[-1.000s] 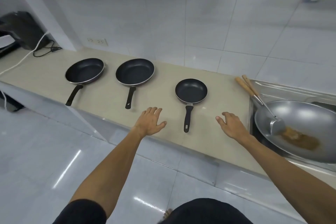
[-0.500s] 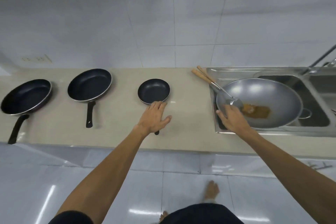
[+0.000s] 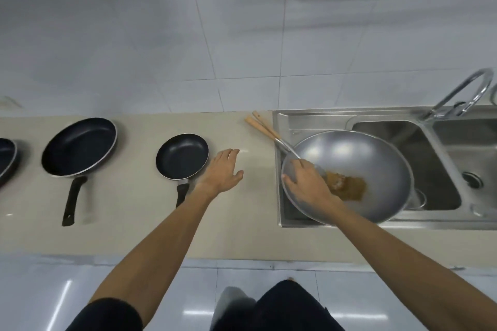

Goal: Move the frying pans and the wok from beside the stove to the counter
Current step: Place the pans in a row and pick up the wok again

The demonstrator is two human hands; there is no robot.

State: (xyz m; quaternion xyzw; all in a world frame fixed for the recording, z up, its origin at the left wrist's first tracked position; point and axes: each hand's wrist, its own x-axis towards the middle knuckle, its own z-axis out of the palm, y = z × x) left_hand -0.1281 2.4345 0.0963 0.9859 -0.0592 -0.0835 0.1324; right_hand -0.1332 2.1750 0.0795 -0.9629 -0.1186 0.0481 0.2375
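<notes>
1. The right hand [image 3: 306, 183] is curling its fingers over the near-left rim of the round silvery metal wok [image 3: 349, 174], which is sitting in the steel sink [image 3: 403, 118].
2. The left hand [image 3: 220, 172] is hovering spread open over bare beige counter [image 3: 134, 223], just beside the small black round frying pan [image 3: 183, 156].

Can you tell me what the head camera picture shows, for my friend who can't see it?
A person's right hand reaches onto the rim of a big silver wok sitting over the sink, while the open left hand hovers above the beige counter. Black frying pans line the counter.
</notes>
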